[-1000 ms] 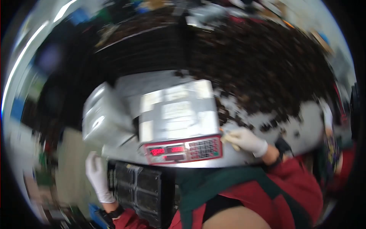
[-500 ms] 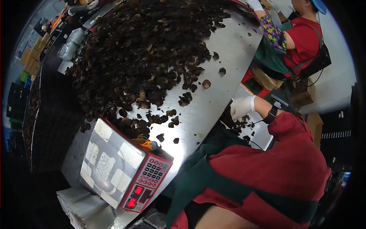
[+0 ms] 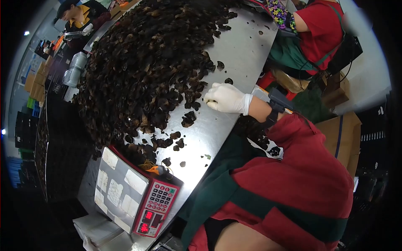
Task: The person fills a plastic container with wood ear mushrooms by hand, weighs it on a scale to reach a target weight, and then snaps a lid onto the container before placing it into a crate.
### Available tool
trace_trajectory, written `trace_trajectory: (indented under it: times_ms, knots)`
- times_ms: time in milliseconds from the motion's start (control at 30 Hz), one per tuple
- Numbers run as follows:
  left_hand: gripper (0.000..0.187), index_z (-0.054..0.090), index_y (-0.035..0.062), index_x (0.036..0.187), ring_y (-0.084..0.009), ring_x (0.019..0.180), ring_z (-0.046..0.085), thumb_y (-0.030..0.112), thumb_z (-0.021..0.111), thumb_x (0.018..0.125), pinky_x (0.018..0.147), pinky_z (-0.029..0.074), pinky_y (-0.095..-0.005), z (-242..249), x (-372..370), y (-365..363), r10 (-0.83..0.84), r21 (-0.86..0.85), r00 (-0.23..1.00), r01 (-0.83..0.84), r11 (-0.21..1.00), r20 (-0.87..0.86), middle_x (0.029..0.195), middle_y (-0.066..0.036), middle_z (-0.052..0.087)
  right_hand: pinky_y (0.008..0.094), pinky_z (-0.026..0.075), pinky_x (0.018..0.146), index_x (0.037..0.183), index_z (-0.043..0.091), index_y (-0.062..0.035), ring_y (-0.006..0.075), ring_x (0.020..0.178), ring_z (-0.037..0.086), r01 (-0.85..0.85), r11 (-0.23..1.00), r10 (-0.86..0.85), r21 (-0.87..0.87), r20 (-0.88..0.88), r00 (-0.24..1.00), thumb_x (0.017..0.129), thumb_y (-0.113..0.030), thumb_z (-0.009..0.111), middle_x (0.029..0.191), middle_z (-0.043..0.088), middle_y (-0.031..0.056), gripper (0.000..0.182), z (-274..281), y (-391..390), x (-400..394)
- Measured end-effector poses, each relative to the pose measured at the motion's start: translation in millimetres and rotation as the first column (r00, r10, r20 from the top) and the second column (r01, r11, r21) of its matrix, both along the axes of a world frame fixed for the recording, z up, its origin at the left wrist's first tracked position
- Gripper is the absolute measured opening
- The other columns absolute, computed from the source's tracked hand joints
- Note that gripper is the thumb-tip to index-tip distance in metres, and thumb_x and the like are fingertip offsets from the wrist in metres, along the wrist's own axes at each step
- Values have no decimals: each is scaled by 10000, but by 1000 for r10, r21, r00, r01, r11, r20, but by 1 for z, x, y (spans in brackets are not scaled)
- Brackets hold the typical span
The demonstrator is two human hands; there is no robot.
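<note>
One white-gloved right hand (image 3: 226,99) is at the centre of the frame, fingers curled closed, on or just over the table (image 3: 245,50); whether anything is tucked inside cannot be told. At the lower left edge, a pale shape beside the clear trays (image 3: 100,229) may be the left hand, but it is too cut off to tell its state.

Dark pieces (image 3: 142,62) are heaped across the upper middle, thinning out towards the curled hand. Strays lie lower down, near a green scrap (image 3: 207,157). A sweep of the red sleeve (image 3: 307,152) could drag some of these over the table's edge. The scale (image 3: 134,190), lower left of centre, looks most exposed: the heap crowds its upper side, and an orange thing (image 3: 155,169) with a cord lies close against it, so anything leaning on the plate could spoil a reading. The trays, bunched by its lower corner, could be knocked askew by a careless elbow.

As for writing, the red digits (image 3: 148,215) in the scale's upper window look like zeros; the lower row is unclear. The keys (image 3: 160,196) bear marks too small to read. Pale patches (image 3: 115,191) cover the plate, the middle one faintly marked but illegible. No brand can be made out.
</note>
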State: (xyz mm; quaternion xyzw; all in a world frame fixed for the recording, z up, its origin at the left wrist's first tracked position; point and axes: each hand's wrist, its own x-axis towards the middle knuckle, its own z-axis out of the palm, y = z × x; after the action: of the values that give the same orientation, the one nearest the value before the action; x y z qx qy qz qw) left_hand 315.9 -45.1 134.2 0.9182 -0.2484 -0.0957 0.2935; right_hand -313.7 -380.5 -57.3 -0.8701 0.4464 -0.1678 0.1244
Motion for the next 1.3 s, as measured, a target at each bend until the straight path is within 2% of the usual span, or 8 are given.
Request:
trace_trajectory:
  times_ms: [200, 400, 467, 600, 667, 867, 1067, 1300]
  knots:
    - [496, 625, -53, 1263, -249, 951, 613, 352, 606, 978, 862, 481, -353, 5, -25, -6, -4, -114, 1000, 5, 993, 12, 1113, -182, 704, 396, 519, 776, 886, 723, -122, 264, 894, 609, 53, 999, -54, 7, 132, 990, 851, -187, 594, 828, 696, 43, 148, -11, 7, -5]
    - [446, 717, -68, 944, -255, 712, 623, 362, 600, 979, 716, 503, -380, -4, 35, 1, -296, 559, 782, -79, 826, 548, 849, -192, 731, 389, 519, 802, 938, 729, -103, 261, 928, 608, 50, 999, -52, 17, 120, 991, 855, -164, 612, 873, 696, 54, 157, 2, -7, 2]
    - [445, 713, -59, 813, -259, 614, 597, 337, 600, 981, 669, 505, -385, -7, 37, 8, -55, 71, 950, 35, 997, 308, 726, -164, 713, 385, 520, 819, 965, 726, -91, 266, 944, 609, 31, 999, -35, 42, 77, 996, 859, -157, 628, 890, 690, 69, 159, 4, -17, 8]
    - [365, 713, -95, 928, -249, 725, 634, 260, 633, 959, 744, 528, -345, 6, -8, -24, 246, 59, 793, -333, 941, 557, 824, -180, 712, 384, 519, 826, 960, 723, -67, 266, 946, 609, 3, 1000, 1, -20, 158, 987, 855, -138, 637, 908, 692, 68, 153, 6, -30, 25]
    - [396, 591, -61, 800, -93, 553, 377, 277, 557, 1004, 494, 330, -306, -13, 86, 35, 133, 55, 800, -202, 978, 585, 601, 32, 451, 383, 518, 830, 956, 722, -61, 267, 948, 609, -35, 999, 38, -23, 175, 984, 854, -130, 638, 914, 692, 68, 149, 5, -37, 37]
    - [283, 646, -47, 895, -81, 569, 398, 209, 579, 996, 509, 361, -284, -23, -42, -30, 25, -148, 882, 51, 988, 470, 635, 1, 510, 371, 507, 880, 1051, 699, -52, 270, 1011, 599, -143, 989, 146, -33, 224, 964, 845, -127, 652, 1058, 671, 75, 224, -2, -53, 82]
    - [242, 679, -15, 939, -54, 529, 475, 162, 534, 1020, 475, 379, -251, -119, -164, -101, -460, 195, 854, 421, 886, 242, 634, -19, 556, 584, 364, 1083, 1485, 417, -272, 405, 1422, 306, -156, 986, 161, -56, 106, 981, 726, -381, 802, 1569, 297, 168, 858, -19, -95, 165]
    - [207, 645, -38, 1067, -130, 653, 599, 124, 528, 1012, 630, 478, -284, -84, -214, -121, -266, -138, 963, 259, 956, -40, 771, -81, 657, 507, 477, 987, 1341, 564, -248, 347, 1323, 437, -309, 950, 309, 39, -4, 951, 787, -413, 746, 1453, 436, 104, 606, -22, -125, 221]
